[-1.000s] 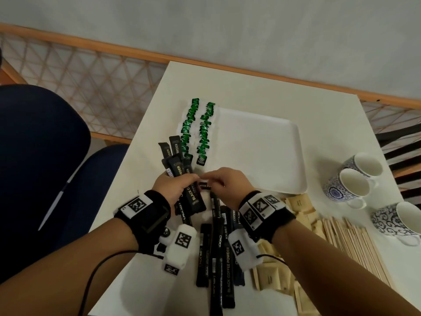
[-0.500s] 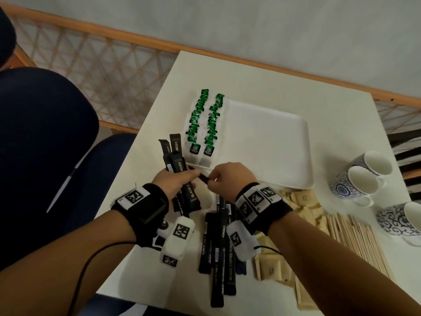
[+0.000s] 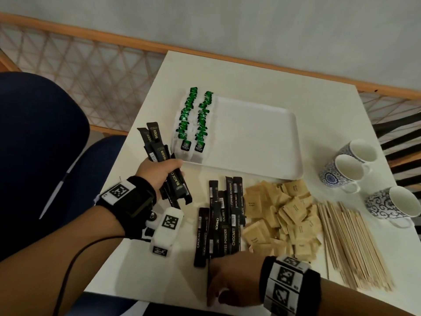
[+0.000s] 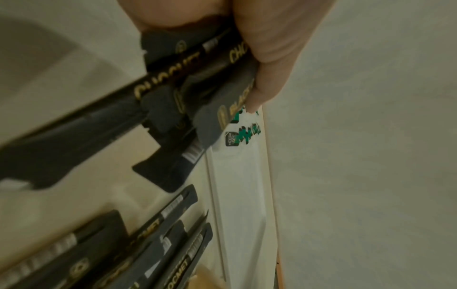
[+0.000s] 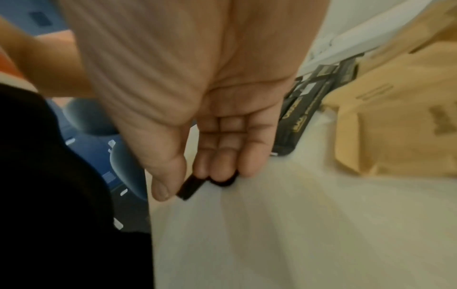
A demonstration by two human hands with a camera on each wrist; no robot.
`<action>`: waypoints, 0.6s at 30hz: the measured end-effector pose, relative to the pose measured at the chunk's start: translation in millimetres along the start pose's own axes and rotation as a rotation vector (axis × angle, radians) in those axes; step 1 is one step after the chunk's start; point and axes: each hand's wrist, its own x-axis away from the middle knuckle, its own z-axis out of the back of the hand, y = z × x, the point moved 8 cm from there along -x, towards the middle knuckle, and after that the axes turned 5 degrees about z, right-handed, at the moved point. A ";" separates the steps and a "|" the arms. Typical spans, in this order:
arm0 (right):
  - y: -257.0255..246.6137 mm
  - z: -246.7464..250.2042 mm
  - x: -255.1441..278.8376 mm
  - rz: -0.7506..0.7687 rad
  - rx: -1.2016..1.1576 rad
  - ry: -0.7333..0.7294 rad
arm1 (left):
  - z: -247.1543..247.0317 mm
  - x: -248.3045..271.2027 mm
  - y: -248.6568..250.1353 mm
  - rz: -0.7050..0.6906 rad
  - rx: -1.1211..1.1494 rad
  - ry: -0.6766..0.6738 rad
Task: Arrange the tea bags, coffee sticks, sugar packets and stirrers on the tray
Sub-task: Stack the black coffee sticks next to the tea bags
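My left hand [image 3: 159,173] grips a bundle of black coffee sticks [image 3: 157,144] just left of the white tray's [image 3: 262,142] near corner; the wrist view shows the thumb across the bundle [image 4: 173,97]. Two rows of green tea bags [image 3: 193,119] line the tray's left side. My right hand [image 3: 227,281] is at the table's near edge and pinches the end of one coffee stick [image 5: 189,188] between thumb and fingers. More coffee sticks [image 3: 223,220] lie loose in front of the tray, with brown sugar packets [image 3: 284,215] and wooden stirrers [image 3: 350,242] to their right.
Three patterned cups [image 3: 348,169] stand at the table's right edge, beyond the stirrers. A blue chair [image 3: 41,156] is off the table's left side. The tray's middle and right part are bare. A wooden lattice rail [image 3: 91,60] runs behind the table.
My right hand left the bundle and moved back to the table's near edge, where it now pinches a stick. The left hand kept its bundle in much the same place.
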 end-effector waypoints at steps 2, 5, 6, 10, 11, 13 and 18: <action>4.3 1.8 -2.6 -0.016 0.054 0.021 | -1.1 0.4 -2.0 0.004 -0.004 -0.005; 19.0 22.3 -7.0 -0.123 0.141 0.125 | -3.4 0.4 -4.5 0.004 -0.004 -0.015; 27.6 32.3 -6.0 -0.193 0.132 0.160 | -4.1 0.6 -4.9 0.002 -0.005 -0.020; 44.8 63.6 0.0 -0.316 0.124 0.288 | -2.3 0.6 -0.3 -0.017 -0.006 -0.030; 41.5 66.2 -1.6 -0.301 0.123 0.307 | -1.0 -0.1 1.6 -0.021 -0.003 -0.028; 25.3 62.7 -12.3 -0.217 0.126 0.295 | 1.6 -1.8 5.1 -0.030 0.006 -0.025; -0.2 29.0 -44.2 -0.037 0.209 0.101 | -1.4 -2.3 4.5 0.006 -0.007 -0.068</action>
